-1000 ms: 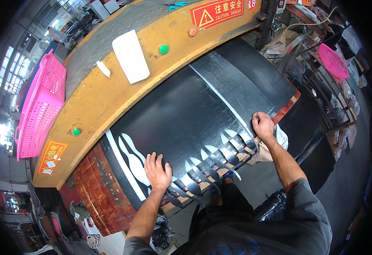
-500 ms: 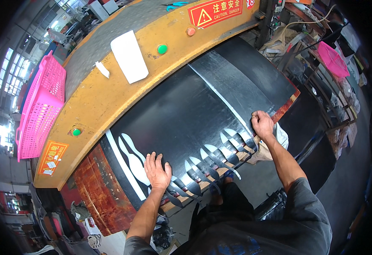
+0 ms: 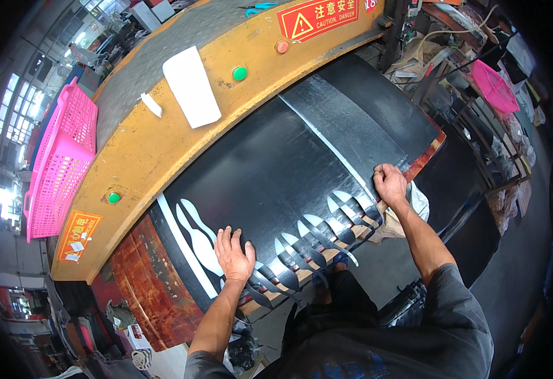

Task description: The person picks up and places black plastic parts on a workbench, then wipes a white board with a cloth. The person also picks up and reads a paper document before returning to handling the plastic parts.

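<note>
A large black sheet [image 3: 251, 164] lies under the yellow press beam, with leaf-shaped and curved cut-outs along its near edge. White shows through these openings. My left hand [image 3: 233, 256] rests flat on the sheet's near left part, fingers stretched out, beside a long white cut-out shape [image 3: 204, 249]. At the near right edge, my right hand [image 3: 391, 183] is closed with bent fingers over the sheet's rim; its fingertips are hidden. Between the hands, several dark curved strips [image 3: 314, 237] hang over the front edge. A narrow white strip [image 3: 330, 145] runs across the sheet beside my right hand.
The yellow press beam [image 3: 134, 164] arches across the far side, with green buttons [image 3: 240, 74] and a sheet of white paper [image 3: 191, 86] on it. A pink basket [image 3: 65, 158] stands at the left. A cluttered rack [image 3: 478, 126] stands at the right.
</note>
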`<control>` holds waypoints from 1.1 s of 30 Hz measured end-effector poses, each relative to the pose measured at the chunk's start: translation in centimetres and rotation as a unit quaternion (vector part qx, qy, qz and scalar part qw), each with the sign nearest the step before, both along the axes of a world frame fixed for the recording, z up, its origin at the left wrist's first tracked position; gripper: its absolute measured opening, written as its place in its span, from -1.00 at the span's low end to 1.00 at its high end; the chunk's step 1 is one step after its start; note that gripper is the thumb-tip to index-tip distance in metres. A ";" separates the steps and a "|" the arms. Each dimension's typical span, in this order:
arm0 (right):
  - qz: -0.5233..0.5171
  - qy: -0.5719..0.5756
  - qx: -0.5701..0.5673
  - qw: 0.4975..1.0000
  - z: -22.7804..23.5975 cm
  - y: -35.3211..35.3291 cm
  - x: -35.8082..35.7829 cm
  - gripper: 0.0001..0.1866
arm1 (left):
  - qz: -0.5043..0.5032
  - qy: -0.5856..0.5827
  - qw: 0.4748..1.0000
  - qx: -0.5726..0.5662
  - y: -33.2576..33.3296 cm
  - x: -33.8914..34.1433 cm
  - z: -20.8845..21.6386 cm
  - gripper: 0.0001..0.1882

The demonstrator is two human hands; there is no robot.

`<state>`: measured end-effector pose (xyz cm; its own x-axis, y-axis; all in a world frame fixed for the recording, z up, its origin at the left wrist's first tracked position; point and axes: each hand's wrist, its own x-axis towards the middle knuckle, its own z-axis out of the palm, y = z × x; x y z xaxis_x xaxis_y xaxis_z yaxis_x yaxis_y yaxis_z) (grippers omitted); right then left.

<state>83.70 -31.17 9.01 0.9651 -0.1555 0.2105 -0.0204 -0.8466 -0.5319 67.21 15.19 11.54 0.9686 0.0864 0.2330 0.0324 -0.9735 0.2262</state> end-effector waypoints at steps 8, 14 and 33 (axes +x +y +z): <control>0.008 -0.020 0.004 1.000 0.0 0.1 0.2 -0.82 | -0.004 -0.025 1.000 -0.002 0.3 -0.1 -0.2 -0.50; -0.008 0.078 -0.017 0.997 -0.4 0.0 0.4 -0.65 | -0.083 -0.067 0.994 -0.031 1.2 0.8 -1.2 -0.57; -0.168 0.222 0.013 0.960 -23.5 -5.1 -47.6 -0.71 | -0.118 -0.064 0.985 0.108 6.2 3.0 -3.7 -0.51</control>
